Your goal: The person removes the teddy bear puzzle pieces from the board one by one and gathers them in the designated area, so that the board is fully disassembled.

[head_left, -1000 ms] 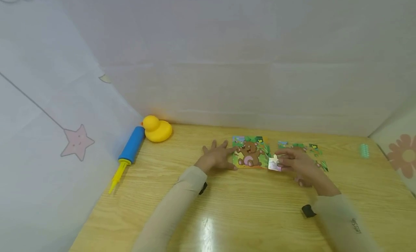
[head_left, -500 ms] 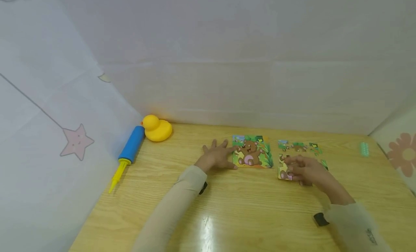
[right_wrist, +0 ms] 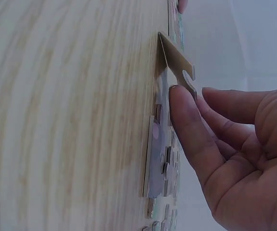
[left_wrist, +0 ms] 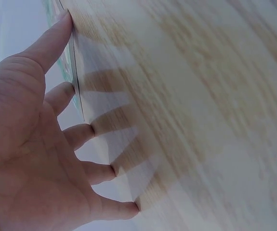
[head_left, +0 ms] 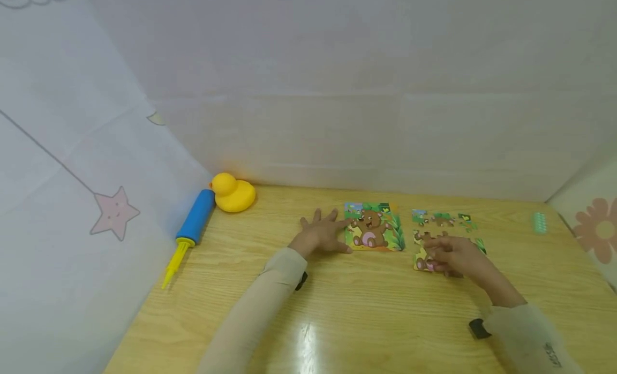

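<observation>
My left hand (head_left: 320, 236) rests on the table with fingers spread, beside a square bear picture (head_left: 371, 226). In the left wrist view the thumb and forefinger tips touch the picture's edge, while the other fingertips are on the wood. To the right, my right hand (head_left: 458, 256) pinches a jigsaw puzzle piece (right_wrist: 177, 60) between thumb and fingers. This piece stands tilted, its lower edge down at the table. Several matching bear puzzle pieces (head_left: 442, 218) lie flat in loose rows around and under the right hand, which hides part of them.
A yellow rubber duck (head_left: 234, 193) sits at the back left. Beside it, a blue and yellow hand pump (head_left: 195, 218) lies along the left wall. A small green ridged object (head_left: 540, 223) is at the far right. Light fabric walls (head_left: 328, 138) border the wooden table (head_left: 366, 315).
The right hand has carried its puzzle piece from the picture's lower right corner rightward and nearer, to the loose pieces. That corner shows again. The left hand has not moved.
</observation>
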`<state>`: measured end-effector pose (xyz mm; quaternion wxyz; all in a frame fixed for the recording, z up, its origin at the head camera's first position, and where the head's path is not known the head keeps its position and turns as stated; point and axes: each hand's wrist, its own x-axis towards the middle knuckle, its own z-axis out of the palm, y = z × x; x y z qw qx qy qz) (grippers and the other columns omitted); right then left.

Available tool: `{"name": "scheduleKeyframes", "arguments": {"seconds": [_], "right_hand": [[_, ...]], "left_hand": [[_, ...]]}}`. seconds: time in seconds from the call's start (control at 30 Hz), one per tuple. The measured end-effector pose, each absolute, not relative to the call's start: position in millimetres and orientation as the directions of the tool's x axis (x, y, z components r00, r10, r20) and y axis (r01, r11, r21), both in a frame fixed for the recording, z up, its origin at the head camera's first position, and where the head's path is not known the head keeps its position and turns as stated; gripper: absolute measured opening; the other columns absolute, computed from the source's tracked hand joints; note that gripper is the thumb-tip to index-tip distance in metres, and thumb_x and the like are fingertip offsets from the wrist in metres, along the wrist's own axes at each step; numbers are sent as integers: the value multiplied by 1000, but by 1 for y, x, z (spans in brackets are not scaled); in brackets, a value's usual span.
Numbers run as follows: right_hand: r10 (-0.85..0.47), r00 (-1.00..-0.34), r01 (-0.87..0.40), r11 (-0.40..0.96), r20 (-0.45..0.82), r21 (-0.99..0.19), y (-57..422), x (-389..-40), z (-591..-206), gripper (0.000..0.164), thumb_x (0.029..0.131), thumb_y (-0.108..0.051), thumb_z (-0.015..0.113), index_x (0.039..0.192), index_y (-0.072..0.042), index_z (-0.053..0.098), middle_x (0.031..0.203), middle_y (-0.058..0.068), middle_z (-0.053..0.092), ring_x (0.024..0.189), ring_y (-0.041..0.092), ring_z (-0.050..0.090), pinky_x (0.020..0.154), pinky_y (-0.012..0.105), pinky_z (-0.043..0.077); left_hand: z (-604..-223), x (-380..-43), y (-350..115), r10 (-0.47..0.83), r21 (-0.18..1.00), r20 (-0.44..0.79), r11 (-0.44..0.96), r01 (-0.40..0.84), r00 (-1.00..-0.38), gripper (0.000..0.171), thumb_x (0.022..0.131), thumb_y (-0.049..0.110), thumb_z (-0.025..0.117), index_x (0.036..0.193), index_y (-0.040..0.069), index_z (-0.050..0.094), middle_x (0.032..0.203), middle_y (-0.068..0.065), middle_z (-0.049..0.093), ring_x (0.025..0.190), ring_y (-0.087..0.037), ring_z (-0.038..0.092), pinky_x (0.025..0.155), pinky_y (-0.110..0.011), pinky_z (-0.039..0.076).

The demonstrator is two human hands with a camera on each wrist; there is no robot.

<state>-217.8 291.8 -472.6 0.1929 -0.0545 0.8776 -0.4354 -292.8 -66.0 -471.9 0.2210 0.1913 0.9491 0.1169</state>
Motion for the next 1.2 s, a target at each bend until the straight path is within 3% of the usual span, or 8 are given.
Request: {"name": "scheduleKeyframes", "arguments": {"seconds": [0.27,0.43,1.2], "right_hand": [[-253,-917,80,644,-310,-761,293,-218,-470,52,108,-34,50,141,6,54,116,18,70,95,19,71,76,30,60],[-230,-915,110,645,-330,-756,293,-219,-467,53,108,-40,48,136,4,59,116,16,69,98,20,71,79,31,61],[-239,-916,89,659,-321,-747,294,-215,-464,47,110,-32,46,135,6,58,120,21,70,99,27,73,81,38,62]], "left_hand": [[-472,-292,-66,411,311,-373,900,305,-831,87,86,66,68,159,45,26,173,-5,9,155,-51,-1,114,-81,4],[-473,-292,-66,409,319,-375,899,299,-832,87,86,65,69,159,45,26,173,-4,8,155,-50,-2,115,-80,3],[-476,-292,-67,413,302,-369,900,313,-833,87,86,69,66,159,47,24,173,-4,9,156,-50,-1,115,-81,5]]}}
